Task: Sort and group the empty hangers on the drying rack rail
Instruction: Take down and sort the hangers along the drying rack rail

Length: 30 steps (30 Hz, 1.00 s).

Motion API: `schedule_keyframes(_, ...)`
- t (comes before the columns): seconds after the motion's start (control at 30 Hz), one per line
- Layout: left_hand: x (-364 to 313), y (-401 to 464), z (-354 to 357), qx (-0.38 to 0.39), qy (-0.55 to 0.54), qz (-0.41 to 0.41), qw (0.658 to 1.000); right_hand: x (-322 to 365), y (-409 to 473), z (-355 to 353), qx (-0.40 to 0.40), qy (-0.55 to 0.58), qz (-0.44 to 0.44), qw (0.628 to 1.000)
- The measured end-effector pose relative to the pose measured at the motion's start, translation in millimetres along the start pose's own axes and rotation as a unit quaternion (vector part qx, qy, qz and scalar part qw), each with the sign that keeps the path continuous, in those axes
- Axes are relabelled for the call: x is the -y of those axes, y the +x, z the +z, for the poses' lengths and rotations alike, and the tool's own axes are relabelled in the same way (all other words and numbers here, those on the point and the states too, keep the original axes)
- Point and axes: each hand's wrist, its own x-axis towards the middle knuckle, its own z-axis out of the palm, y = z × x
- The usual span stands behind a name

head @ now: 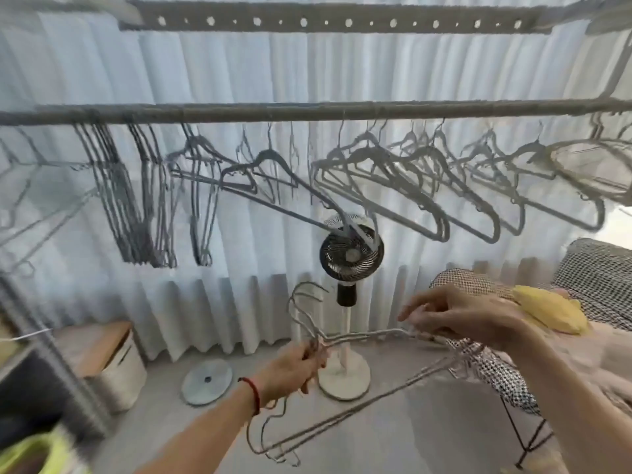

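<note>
A grey rail (212,112) runs across the view at head height. Several empty hangers hang from it: thin dark ones (136,206) bunched at the left, wide pale ones (403,186) spread out to the right. Below the rail I hold a bundle of thin pale wire hangers (345,398), hooks pointing up. My left hand (294,371) grips the bundle at the necks. My right hand (458,314) pinches the bundle's upper shoulder with fingertips. The image is blurred.
A pedestal fan (350,256) stands behind the bundle, in front of pale curtains. A lidded basket (116,364) sits on the floor at left, a round disc (207,381) beside it. A checked cloth and yellow cushion (550,311) lie at right.
</note>
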Motion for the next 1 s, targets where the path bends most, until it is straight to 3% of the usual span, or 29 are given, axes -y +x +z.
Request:
schedule_keyframes(0.13,17.4,-68.4,-76.8,0.021,-0.076,-0.009,0.997,24.4,44.7,72.1,-0.036,-0.143,-0.011,0.989)
schedule_keyframes(0.33,13.2,-147.5,-161.3,0.036,-0.145,0.016,0.989,78.7,109.1,158.9,-0.111,-0.131,-0.048,0.984)
schedule_keyframes(0.57,-10.0,-177.3,-211.4,-0.024,-0.274,-0.015,0.961,166.8,149.0,199.2,-0.193,-0.154,-0.118,0.962)
schedule_keyframes(0.8,-71.3,-148.6,-224.9,-0.037,-0.364,-0.022,0.930,240.9,172.4,181.6,-0.311,-0.017,-0.119,0.943)
schedule_keyframes(0.9,-101.7,-116.7,-228.5,-0.027,-0.424,-0.018,0.905,246.0,175.5,164.0,-0.318,0.043,-0.112,0.940)
schedule_keyframes(1.0,-134.1,-78.6,-234.7,-0.055,-0.426,-0.002,0.903,240.7,178.4,142.8,-0.304,0.102,-0.099,0.942)
